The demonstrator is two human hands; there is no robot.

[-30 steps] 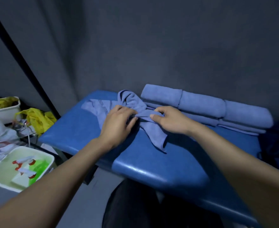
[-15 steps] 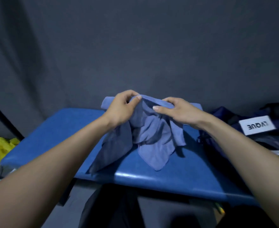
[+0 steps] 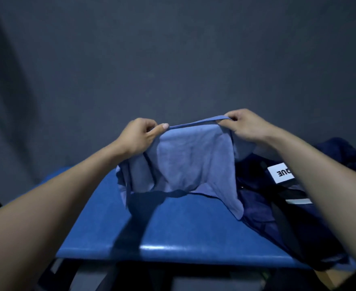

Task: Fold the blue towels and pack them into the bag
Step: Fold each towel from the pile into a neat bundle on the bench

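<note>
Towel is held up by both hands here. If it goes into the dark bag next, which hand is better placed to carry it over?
Probably the right hand: it pinches the blue towel at its top edge directly above the dark bag, which lies on the table's right side. The left hand is farther away.

Pretty dim, bluish shot

Soft overall, wide-angle bending at the edges, glare streak on the near bench edge (image 3: 162,247).
</note>
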